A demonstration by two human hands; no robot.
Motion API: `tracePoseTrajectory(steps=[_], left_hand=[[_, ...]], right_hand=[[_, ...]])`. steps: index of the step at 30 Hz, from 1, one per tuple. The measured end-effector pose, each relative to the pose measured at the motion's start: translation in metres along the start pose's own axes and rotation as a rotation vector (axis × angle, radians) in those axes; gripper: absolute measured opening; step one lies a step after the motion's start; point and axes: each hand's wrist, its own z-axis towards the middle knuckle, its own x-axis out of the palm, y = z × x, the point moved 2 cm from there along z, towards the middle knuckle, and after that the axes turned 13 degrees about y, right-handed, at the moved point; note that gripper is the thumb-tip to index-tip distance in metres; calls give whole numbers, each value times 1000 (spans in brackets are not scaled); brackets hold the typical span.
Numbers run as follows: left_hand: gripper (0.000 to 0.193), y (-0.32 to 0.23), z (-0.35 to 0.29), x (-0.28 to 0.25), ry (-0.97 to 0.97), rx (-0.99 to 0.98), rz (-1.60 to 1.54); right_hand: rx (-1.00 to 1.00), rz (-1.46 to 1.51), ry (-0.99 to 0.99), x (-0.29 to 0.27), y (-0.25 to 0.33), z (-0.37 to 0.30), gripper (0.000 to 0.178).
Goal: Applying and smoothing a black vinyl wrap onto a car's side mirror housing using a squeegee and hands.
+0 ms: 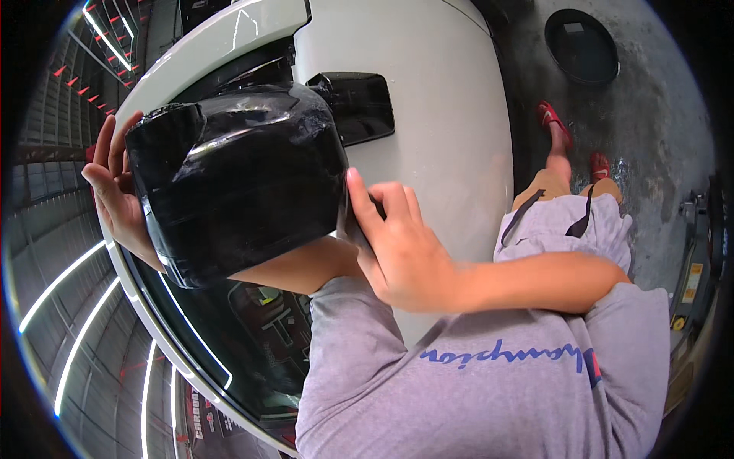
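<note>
While the right hand pinches a thin flat tool against the right edge of the black mirror housing by the pale car, the left hand spreads wide at its left end. Light, even pressure probably suits this rounded, glossy surface, rumpled near the top.

Round black tub on dark grey floor, bright light tubes leftward.

White strip lights glare at left while edges bow and darken to black.
</note>
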Motion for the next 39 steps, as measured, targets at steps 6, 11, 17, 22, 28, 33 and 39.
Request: tracePoseTrajectory(steps=[6,11,17,22,28,33,39], left_hand=[[82,-4,-6,-3,2,-31,-25],[84,-2,-7,-2,11,-61,-76],[77,-4,-11,-6,-21,-30,-109],[79,3,-15,-25,49,-48,-105],[80,10,-11,-28,144,-50,-219],[80,3,-13,-32,128,-21,-189],[75,9,-12,-17,-12,-7,-161]], right_hand=[[-89,83,53,-11,-4,-22,76],[-28,117,-81,-18,-14,-7,71],[-64,149,-81,-21,-5,24,71],[-51,102,12,-13,-1,1,69],[-71,102,-101,-29,-7,41,67],[-63,97,-107,-28,1,28,64],[-65,93,-116,-21,1,26,59]])
